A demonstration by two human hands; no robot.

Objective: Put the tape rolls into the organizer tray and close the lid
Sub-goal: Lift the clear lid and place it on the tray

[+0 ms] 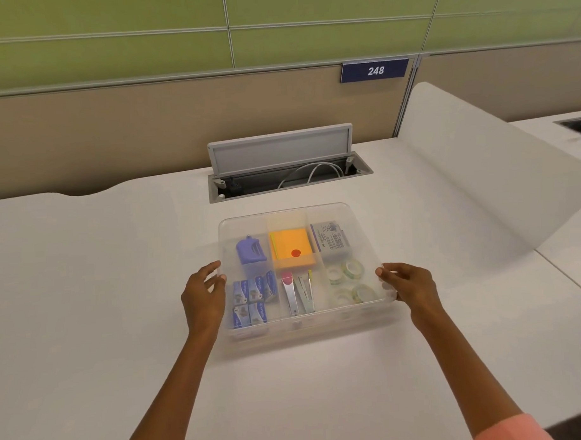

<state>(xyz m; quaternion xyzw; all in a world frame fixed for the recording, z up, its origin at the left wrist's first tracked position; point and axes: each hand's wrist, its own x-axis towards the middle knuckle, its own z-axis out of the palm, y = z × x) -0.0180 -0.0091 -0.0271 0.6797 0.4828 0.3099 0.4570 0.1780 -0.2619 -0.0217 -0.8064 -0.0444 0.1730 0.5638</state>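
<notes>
The clear organizer tray (306, 328) stands mid-desk, with its frosted lid (282, 213) lying over it. Through the lid, several clear tape rolls (349, 280) show in the front right compartment. My left hand (203, 295) is at the lid's left edge, fingertips curled onto its rim. My right hand (408, 286) grips the lid's right edge near the front corner. Whether the lid is fully pressed down is unclear.
Other compartments hold a purple tool (249, 251), an orange sticky-note pad (292, 249), blue staple boxes (252, 298), and staplers (298, 293). Behind the tray, a cable hatch (287, 177) stands open. A white curved divider (462, 181) rises on the right.
</notes>
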